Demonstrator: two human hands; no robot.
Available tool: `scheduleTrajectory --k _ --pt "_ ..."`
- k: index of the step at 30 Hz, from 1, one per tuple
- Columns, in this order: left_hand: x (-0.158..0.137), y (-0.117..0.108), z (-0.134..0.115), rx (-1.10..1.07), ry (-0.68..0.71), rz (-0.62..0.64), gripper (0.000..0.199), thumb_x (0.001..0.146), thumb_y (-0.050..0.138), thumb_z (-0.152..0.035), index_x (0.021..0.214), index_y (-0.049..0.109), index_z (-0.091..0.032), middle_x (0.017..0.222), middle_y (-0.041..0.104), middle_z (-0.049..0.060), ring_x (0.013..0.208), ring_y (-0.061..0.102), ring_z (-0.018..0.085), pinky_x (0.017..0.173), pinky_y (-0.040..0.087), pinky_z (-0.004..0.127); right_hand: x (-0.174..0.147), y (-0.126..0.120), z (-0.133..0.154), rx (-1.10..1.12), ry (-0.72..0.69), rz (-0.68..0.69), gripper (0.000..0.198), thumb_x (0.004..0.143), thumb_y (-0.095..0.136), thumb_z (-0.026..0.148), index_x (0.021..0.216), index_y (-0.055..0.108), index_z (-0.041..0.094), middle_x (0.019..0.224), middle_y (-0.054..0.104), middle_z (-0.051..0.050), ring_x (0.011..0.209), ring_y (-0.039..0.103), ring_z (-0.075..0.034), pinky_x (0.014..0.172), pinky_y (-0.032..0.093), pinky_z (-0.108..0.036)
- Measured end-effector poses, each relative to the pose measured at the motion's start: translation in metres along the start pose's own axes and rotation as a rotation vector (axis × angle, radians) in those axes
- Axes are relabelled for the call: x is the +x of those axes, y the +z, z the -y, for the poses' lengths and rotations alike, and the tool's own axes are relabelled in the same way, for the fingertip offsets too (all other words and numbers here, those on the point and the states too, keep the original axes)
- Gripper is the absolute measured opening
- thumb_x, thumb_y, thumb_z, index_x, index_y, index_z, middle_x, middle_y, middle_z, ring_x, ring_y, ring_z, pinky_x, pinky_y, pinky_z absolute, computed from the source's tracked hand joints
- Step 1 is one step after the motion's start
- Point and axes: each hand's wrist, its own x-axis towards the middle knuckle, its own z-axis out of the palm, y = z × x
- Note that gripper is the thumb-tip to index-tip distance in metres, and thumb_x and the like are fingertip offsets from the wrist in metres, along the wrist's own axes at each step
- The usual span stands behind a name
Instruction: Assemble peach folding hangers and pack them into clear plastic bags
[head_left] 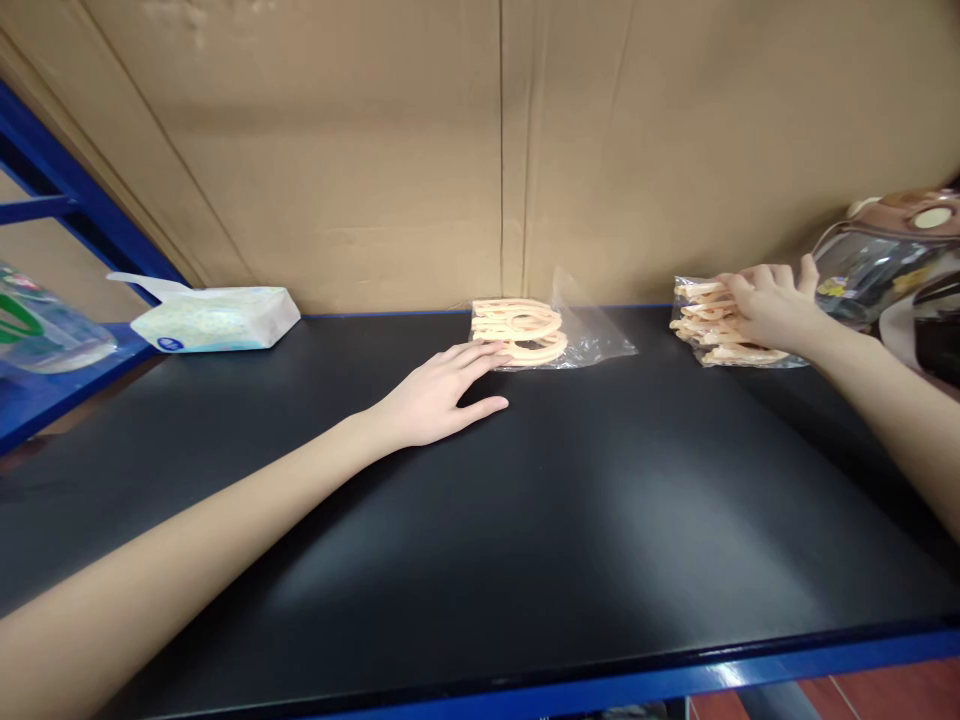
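In the head view, a clear plastic bag point(596, 338) lies near the back of the table, with peach-coloured curved plastic pieces point(540, 318) in it. My left hand point(442, 392) rests palm down, fingers stretched out, its fingertips at the near left edge of these pieces. Farther right is a second clear bag of peach plastic pieces point(705, 325). Over its right part lies my right hand point(780, 308), fingers spread and some raised; its palm side is hidden. The exact kind of the pieces cannot be made out.
A tissue pack point(217, 318) sits at the back left of the black table point(480, 540). Beyond it, a clear bottle point(49, 325) stands by the blue frame point(90, 225). Cardboard point(360, 150) closes off the back. A large transparent jug point(877, 265) stands at the right.
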Motion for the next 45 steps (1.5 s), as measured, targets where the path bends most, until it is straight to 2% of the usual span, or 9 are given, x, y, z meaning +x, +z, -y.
scheduleTrajectory --k 5,9,15,19,23,27,33,38,45 --pt "-0.001 -0.001 0.0 0.0 -0.001 -0.003 0.056 0.095 0.036 -0.058 0.14 0.043 -0.024 0.15 0.04 0.002 0.14 0.031 0.022 0.116 0.026 0.041 -0.003 -0.001 0.004 -0.007 0.031 -0.023 0.051 0.092 0.025 0.028 0.134 0.045 0.008 0.127 0.052 -0.024 0.122 0.044 -0.038 0.105 0.016 -0.062" --pt "-0.002 -0.002 -0.001 0.004 -0.008 -0.001 0.057 0.095 0.036 -0.058 0.14 0.043 -0.024 0.151 0.039 0.002 0.14 0.031 0.022 0.116 0.026 0.041 -0.009 -0.001 0.006 0.013 0.061 -0.064 0.054 0.091 0.02 0.033 0.142 0.035 0.024 0.145 0.041 -0.02 0.134 0.032 -0.038 0.107 0.013 -0.063" --pt "-0.002 -0.002 -0.001 -0.017 0.001 -0.006 0.058 0.096 0.035 -0.058 0.141 0.041 -0.022 0.152 0.038 0.004 0.141 0.03 0.021 0.117 0.025 0.04 -0.019 -0.013 0.014 0.268 0.085 -0.131 0.063 0.09 0.013 0.037 0.147 -0.008 0.05 0.161 -0.001 0.012 0.146 0.003 -0.034 0.113 0.002 -0.062" --pt "-0.002 -0.002 -0.001 -0.027 -0.002 -0.001 0.057 0.096 0.035 -0.057 0.14 0.043 -0.022 0.152 0.037 0.004 0.141 0.029 0.022 0.117 0.025 0.041 -0.023 -0.03 0.021 0.351 0.058 -0.182 0.061 0.091 0.01 0.038 0.144 -0.017 0.054 0.158 -0.006 0.019 0.146 0.002 -0.035 0.113 -0.002 -0.063" --pt "-0.002 -0.003 -0.001 -0.026 -0.004 0.005 0.056 0.096 0.035 -0.057 0.14 0.043 -0.023 0.152 0.037 0.004 0.142 0.029 0.022 0.117 0.025 0.041 -0.02 -0.048 0.027 0.326 0.086 -0.203 0.06 0.091 0.004 0.038 0.149 -0.008 0.046 0.16 0.01 0.012 0.145 0.008 -0.037 0.114 -0.002 -0.061" --pt "-0.003 -0.003 -0.002 -0.023 -0.015 0.013 0.057 0.096 0.035 -0.058 0.14 0.043 -0.023 0.152 0.036 0.004 0.142 0.028 0.022 0.116 0.025 0.042 -0.017 -0.056 0.025 0.286 0.147 -0.215 0.062 0.09 0.002 0.041 0.151 0.017 0.039 0.158 0.024 0.001 0.139 0.027 -0.039 0.113 0.01 -0.059" --pt "-0.002 -0.004 -0.003 -0.032 -0.012 0.012 0.056 0.096 0.035 -0.057 0.139 0.044 -0.023 0.152 0.037 0.004 0.142 0.029 0.022 0.117 0.024 0.041 -0.009 -0.029 0.008 0.187 0.208 0.21 0.063 0.091 0.019 0.051 0.133 0.051 0.015 0.134 0.054 -0.022 0.123 0.047 -0.04 0.097 0.037 -0.055" --pt "-0.002 -0.003 -0.002 -0.029 0.007 -0.005 0.054 0.097 0.034 -0.056 0.138 0.044 -0.022 0.151 0.039 0.004 0.141 0.03 0.021 0.117 0.025 0.04 -0.001 -0.013 0.006 0.204 0.148 0.371 0.058 0.095 0.02 0.044 0.128 0.055 0.011 0.124 0.061 -0.022 0.115 0.057 -0.035 0.093 0.043 -0.049" --pt "-0.002 -0.003 -0.002 -0.026 0.002 -0.004 0.054 0.097 0.034 -0.055 0.139 0.044 -0.022 0.151 0.039 0.004 0.141 0.03 0.022 0.117 0.025 0.041 -0.003 -0.008 0.003 0.178 0.104 0.334 0.059 0.095 0.018 0.043 0.126 0.055 0.008 0.118 0.062 -0.024 0.11 0.06 -0.036 0.09 0.045 -0.048"
